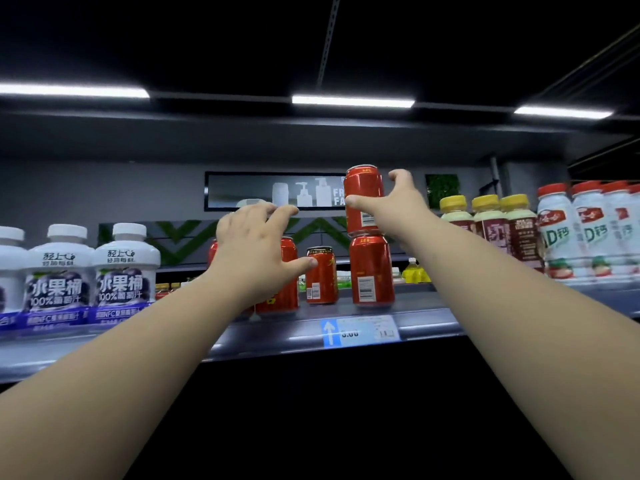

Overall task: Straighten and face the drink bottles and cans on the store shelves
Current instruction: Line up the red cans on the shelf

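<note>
Two arms reach to the shelf. The right hand grips the upper red can with thumb and curled fingers; it sits stacked on a lower can. The left hand, fingers spread and holding nothing, is before other red cans. White bottles stand left, yellow-capped bottles right.

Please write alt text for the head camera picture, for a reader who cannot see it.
A person's right hand grips the upper red can of a two-can stack on a store shelf, while the left hand spreads open in front of other red cans. White juice bottles stand to the left, yellow-capped bottles to the right.
</note>
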The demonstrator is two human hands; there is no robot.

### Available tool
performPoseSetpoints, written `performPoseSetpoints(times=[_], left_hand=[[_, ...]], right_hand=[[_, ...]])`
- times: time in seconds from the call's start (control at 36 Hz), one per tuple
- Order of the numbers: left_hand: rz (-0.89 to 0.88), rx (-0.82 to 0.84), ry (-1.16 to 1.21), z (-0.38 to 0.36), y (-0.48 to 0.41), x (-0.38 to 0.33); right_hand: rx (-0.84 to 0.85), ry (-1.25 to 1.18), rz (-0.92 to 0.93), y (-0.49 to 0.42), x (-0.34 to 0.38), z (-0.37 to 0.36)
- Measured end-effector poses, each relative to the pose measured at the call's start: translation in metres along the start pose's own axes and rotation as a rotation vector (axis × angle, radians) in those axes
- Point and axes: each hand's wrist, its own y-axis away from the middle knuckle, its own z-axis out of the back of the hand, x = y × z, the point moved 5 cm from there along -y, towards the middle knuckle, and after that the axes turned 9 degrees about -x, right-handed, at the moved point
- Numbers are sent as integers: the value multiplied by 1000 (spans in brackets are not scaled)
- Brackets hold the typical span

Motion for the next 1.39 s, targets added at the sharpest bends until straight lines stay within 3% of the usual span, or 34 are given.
performPoseSetpoints(times=[0.08, 0.28, 0.44, 0.58, 0.69, 0.81, 0.92, 1.0, 1.14, 1.22, 1.39], left_hand=[[36, 34, 6, -1, 1, -2], [76, 43, 143, 8, 3, -9], [105, -46, 533, 27, -2, -26], [268, 53, 1006, 36, -8, -44], [336, 81, 1100, 32, -5, -41], [415, 144, 975, 22, 7, -27], [463, 168, 938, 18, 16, -16], [464, 251, 1090, 15, 21, -19], [454, 337, 1492, 18, 20, -29], [337, 337, 1265, 25, 21, -29], [301, 68, 773, 32, 14, 4]], right_hand=[[96, -7, -57, 0, -7, -9], [46, 22, 27, -2, -11, -7], [-22, 9, 313, 20, 15, 5], [44, 19, 460, 52, 33, -3], [157, 16, 417, 63, 31, -11], [410, -145, 261, 66, 24, -11], [423, -186, 244, 64, 24, -3], [426, -216, 236, 59, 24, 1], [646, -449, 130, 63, 31, 1], [649, -405, 190, 63, 36, 2], [608, -34, 294, 53, 41, -7]])
